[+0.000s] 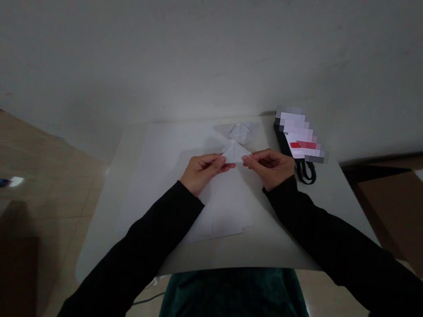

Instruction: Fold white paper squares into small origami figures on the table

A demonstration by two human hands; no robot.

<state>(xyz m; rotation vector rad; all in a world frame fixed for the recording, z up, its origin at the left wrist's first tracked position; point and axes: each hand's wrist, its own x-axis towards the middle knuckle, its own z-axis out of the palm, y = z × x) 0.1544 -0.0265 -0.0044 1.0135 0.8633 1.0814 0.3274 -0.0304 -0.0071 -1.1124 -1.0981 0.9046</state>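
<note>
A small piece of folded white paper (pixel 235 153) is held between my two hands above the table, its creased peak pointing away from me. My left hand (pixel 204 172) pinches its left side between thumb and fingers. On the right side, my right hand (pixel 271 168) grips the paper's corner in a similar pinch. Just beyond it lies another folded paper piece (pixel 239 131), partly see-through or pale in the dim light. Beneath my hands are flat white paper sheets (pixel 223 215), overlapping each other.
The white table (pixel 282 242) stands against a pale wall (pixel 211 48). At the back right a phone with a lit, blurred screen (pixel 299 134) rests on a black object with a strap loop (pixel 307 172). Brown cardboard (pixel 396 211) is at the right, and tiled floor (pixel 64 169) at the left.
</note>
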